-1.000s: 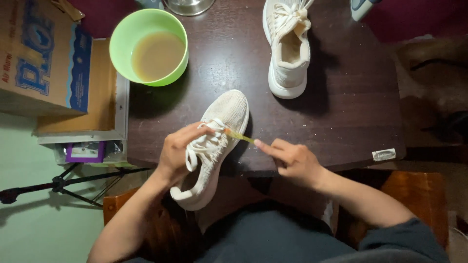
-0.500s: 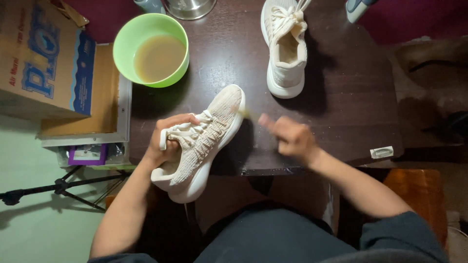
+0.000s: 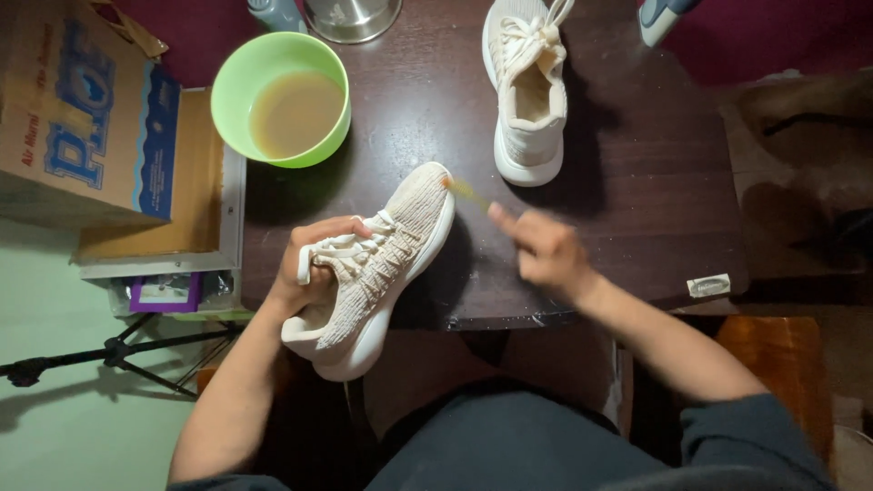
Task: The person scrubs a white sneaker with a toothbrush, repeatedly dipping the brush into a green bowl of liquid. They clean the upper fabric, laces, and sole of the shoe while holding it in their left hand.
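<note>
Your left hand [image 3: 314, 264] has the cream knit sneaker [image 3: 382, 268] by the laces/tongue, fingers curled tight around it, shoe tilted w/ the toe resting on the dark table [image 3: 637, 182] edge and the heel hanging off toward your lap. Right hand [image 3: 544, 250] is blurry, fingers pinched on a thin yellowish brush [image 3: 466, 191], tip touching the toe. Other sneaker [image 3: 529, 91] sits upright further back. Green bowl [image 3: 282, 98] of murky brownish liquid on the left, cardboard box [image 3: 86, 118] beside it.

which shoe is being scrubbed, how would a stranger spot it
On the dark table, below the green bowl, lies the shoe gripped by the left hand, a brush at its toe. The other shoe stands untouched farther back.
</note>
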